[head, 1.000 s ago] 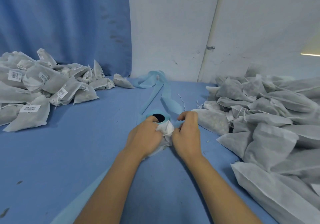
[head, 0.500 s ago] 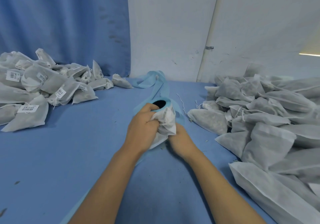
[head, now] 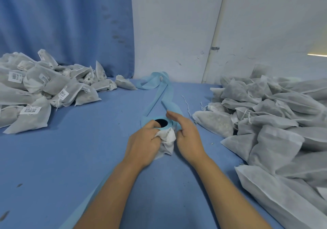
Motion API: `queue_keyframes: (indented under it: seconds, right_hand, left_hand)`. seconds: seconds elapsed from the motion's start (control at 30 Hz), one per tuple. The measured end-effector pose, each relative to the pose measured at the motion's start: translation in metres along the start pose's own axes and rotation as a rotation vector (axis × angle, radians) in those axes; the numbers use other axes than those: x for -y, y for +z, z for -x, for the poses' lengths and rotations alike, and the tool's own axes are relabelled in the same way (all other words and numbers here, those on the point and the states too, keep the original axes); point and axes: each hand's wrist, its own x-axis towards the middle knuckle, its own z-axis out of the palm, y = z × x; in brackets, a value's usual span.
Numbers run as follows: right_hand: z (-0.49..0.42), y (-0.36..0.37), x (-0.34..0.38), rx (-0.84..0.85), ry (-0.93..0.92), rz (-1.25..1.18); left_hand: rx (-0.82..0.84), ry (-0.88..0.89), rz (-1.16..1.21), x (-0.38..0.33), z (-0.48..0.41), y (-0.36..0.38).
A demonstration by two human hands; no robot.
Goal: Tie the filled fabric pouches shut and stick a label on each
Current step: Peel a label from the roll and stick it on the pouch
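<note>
Two hands at a white pouch (head: pixel 168 140) on a blue table (head: pixel 70 158).
The left hand (head: pixel 143 140) grips the crumpled pouch; the right hand (head: pixel 187 138), fingers loosely extended, lies just beside it at its three o'clock. A light-blue label roll (head: pixel 168 125) sits at the pouch's twelve o'clock, its strip (head: pixel 168 94) trailing toward the wall (head: pixel 177 34). Labelled pouches (head: pixel 44 90) heap at the table's ten o'clock, unlabelled pouches (head: pixel 274 119) at three o'clock.

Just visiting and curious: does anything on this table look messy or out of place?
Only small things. The light-blue strip from the roll trails loose across the table and bunches up by the wall. A stray white thread lies beside it, and dark specks dot the table's near left corner.
</note>
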Motion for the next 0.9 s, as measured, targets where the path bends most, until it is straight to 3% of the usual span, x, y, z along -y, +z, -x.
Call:
queue_keyframes:
  seconds: [0.1, 0.37, 0.5, 0.6, 0.77, 0.9]
  right_hand:
    - [0.001, -0.002, -0.004, 0.008, -0.044, 0.272]
    - [0.002, 0.001, -0.006, -0.129, -0.143, 0.524]
    - [0.002, 0.002, -0.008, -0.22, -0.076, 0.632]
    - [0.001, 0.001, -0.009, -0.317, -0.011, 0.645]
    - [0.0, -0.002, -0.014, -0.281, 0.106, 0.58]
    - [0.0, -0.001, -0.008, -0.285, 0.075, 0.54]
  left_hand:
    - [-0.024, -0.027, -0.08, 0.01, -0.001, -0.006]
    - [-0.062, -0.045, -0.039, 0.014, 0.002, -0.011]
    - [-0.071, -0.009, -0.083, 0.012, 0.004, -0.011]
    - [-0.092, -0.008, -0.132, 0.011, 0.006, -0.01]
    - [-0.132, -0.038, -0.177, 0.01, 0.006, -0.009]
    - [-0.01, 0.024, -0.022, 0.0, 0.004, -0.002]
